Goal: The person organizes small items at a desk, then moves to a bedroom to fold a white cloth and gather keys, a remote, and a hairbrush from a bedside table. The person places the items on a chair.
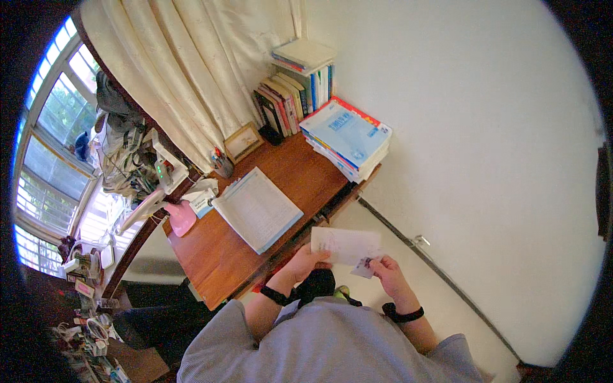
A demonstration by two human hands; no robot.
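Note:
My left hand grips the left end of a pale paper sheet in front of my body, just off the desk's front edge. A smaller slip of paper with dark print is pinched in my right hand. The slip overlaps the sheet's lower right corner; whether my right fingers also hold the sheet, I cannot tell. On the wooden desk, left of the hands, lies a pad of paper bearing writing, with a blue lower edge.
A stack of workbooks sits at the desk's far right, near upright books. Along the back are a picture frame, a pen holder and a pink lamp base. A cluttered windowsill runs along the left.

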